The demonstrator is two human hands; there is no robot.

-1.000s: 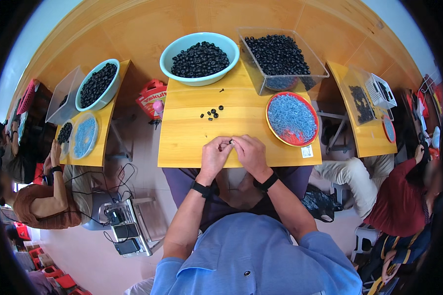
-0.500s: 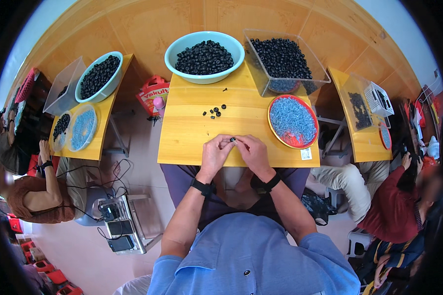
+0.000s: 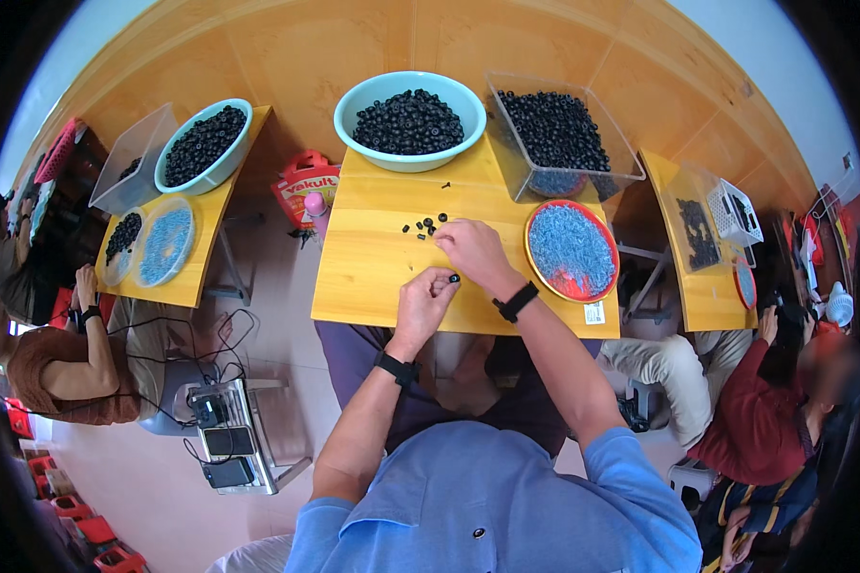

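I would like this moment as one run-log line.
left hand: holds small black part | right hand: near loose small black parts on yellow wooden table | round red tray with blue pieces: at right

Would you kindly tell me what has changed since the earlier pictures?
The right hand has let go of the small black piece and moved forward to the loose black parts; whether it touches any is unclear. The left hand still pinches the piece. The turquoise bowl and round red tray stay put.

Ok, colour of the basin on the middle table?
The basin is pale turquoise, best seen in the head view.
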